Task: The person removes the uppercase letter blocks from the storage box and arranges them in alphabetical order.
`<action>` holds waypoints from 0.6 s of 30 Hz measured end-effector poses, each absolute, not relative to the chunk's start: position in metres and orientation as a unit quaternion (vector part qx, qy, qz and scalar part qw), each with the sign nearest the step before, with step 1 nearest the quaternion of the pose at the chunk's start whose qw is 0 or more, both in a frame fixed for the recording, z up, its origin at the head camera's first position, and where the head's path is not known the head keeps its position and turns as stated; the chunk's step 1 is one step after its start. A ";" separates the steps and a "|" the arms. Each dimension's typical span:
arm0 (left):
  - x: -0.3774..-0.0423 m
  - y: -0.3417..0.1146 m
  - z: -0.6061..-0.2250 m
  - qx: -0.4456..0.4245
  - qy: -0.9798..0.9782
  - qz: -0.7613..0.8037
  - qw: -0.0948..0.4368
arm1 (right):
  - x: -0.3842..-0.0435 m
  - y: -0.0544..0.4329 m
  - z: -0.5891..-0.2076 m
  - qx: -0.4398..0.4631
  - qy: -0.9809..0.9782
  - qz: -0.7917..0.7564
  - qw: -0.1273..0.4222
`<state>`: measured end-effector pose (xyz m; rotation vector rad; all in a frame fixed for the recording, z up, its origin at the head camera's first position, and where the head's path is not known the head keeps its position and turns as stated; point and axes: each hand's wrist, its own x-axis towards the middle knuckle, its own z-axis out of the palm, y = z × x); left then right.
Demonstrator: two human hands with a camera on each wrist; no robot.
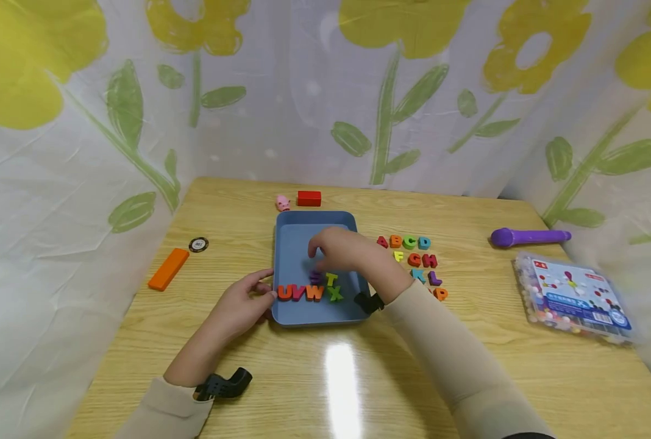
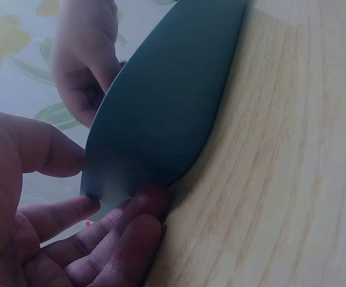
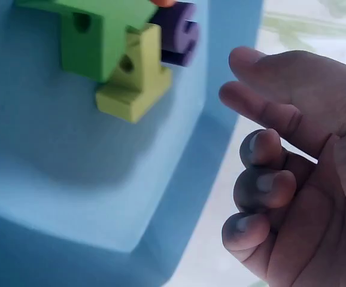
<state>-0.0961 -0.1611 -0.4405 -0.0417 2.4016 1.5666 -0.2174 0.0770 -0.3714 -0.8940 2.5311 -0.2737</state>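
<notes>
A blue-grey tray (image 1: 303, 317) stands at the table's middle. Along its front lie the letters U (image 1: 284, 293), V (image 1: 298, 293), W (image 1: 314, 294) and X (image 1: 334, 294). Behind them are a yellow-green T (image 1: 331, 279) and a purple S (image 3: 179, 34), partly shaded in the head view. My left hand (image 1: 244, 300) holds the tray's left side near the front corner, thumb and fingertips against rim and outer wall. Over the tray's interior hovers my right hand (image 1: 339, 247), its fingers loosely bent and nothing between them, just behind the T and S.
Right of the tray sit rows of coloured letters, among them a blue D (image 1: 424, 242) and purple L (image 1: 434, 278). Farther right lie a purple stick (image 1: 531, 238) and a bead box (image 1: 578, 299). A red block (image 1: 309, 199), pink figure (image 1: 283, 203), orange block (image 1: 169, 269) and chip (image 1: 199, 244) surround the tray.
</notes>
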 end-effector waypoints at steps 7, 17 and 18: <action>-0.096 -0.159 -0.438 -0.015 0.832 0.537 0.138 | -0.215 0.070 -0.378 -0.305 0.909 -0.091 0.269; -0.096 -0.160 -0.439 -0.017 0.832 0.537 0.137 | -0.209 0.070 -0.377 -0.301 0.908 -0.081 0.280; -0.096 -0.160 -0.439 -0.018 0.832 0.537 0.137 | -0.210 0.070 -0.377 -0.302 0.908 -0.081 0.280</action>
